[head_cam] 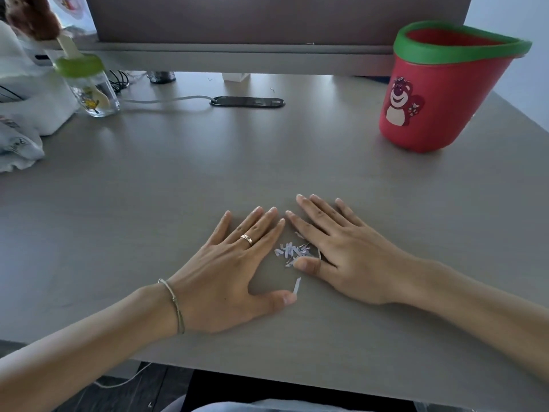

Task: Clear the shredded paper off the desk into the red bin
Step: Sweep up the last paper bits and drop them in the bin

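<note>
A small heap of white shredded paper [292,252] lies on the grey desk [178,179] between my two hands. My left hand [234,266] lies flat with straight fingers just left of the heap, a ring on one finger. My right hand [341,251] lies flat on the heap's right side, its thumb touching the shreds. Both sets of fingertips almost meet beyond the heap. One loose strip [296,286] sits near my left thumb. The red bin [430,108], with a green rim and a bear picture, stands upright at the far right.
A monitor [276,19] spans the back of the desk. A clear bottle with a green lid [89,84] and white bags [26,114] crowd the far left. A black cable grommet [248,102] with a white cable sits at the back centre. The desk's front edge runs close below my wrists.
</note>
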{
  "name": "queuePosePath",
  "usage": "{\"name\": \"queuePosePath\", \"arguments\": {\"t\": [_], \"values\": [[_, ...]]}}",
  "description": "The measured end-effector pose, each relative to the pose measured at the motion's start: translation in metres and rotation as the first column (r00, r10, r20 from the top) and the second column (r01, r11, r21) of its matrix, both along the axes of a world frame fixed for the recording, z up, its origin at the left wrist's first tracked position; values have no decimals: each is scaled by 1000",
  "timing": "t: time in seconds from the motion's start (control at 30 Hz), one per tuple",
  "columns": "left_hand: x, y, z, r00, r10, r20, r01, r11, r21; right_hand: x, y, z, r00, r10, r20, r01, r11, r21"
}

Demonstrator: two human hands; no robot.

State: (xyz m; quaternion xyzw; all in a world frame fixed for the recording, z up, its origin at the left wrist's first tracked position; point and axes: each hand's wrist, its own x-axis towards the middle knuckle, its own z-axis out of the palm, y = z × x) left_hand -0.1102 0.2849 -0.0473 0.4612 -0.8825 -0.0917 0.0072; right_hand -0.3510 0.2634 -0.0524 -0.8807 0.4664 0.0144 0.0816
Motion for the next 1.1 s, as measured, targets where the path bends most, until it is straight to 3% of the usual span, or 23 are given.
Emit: {"name": "queuePosePath", "arguments": {"t": [0.1,0.2,0.3,0.43,0.57,0.7,0.83,1.1], "values": [[-3,0,-1,1000,11,1,-11,1000,-3,2,-1,4,998,60,15,-61,998,36],[-3,-1,-3,996,-5,-88,4,1000,-14,-8,3,11,989,30,146,-35,999,33],[-1,-1,-2,976,11,-217,-34,994,-104,-23,9,18,974,-28,226,71,981,-183],[-6,-12,1,946,32,-323,-93,980,-174,-24,9,18,992,72,108,-24,920,-391],[-19,-23,4,897,4,-442,-83,984,-159,-9,11,12,987,157,24,-134,904,-407],[-16,-23,8,869,0,-495,-66,991,-117,3,6,7,994,105,9,-92,904,-418],[-1,-24,9,867,64,-494,-141,983,-118,13,-11,8,999,39,-7,-38,885,-464],[9,-26,6,885,127,-448,-217,964,-155,22,-40,2,945,299,-132,-325,813,-483]]}}
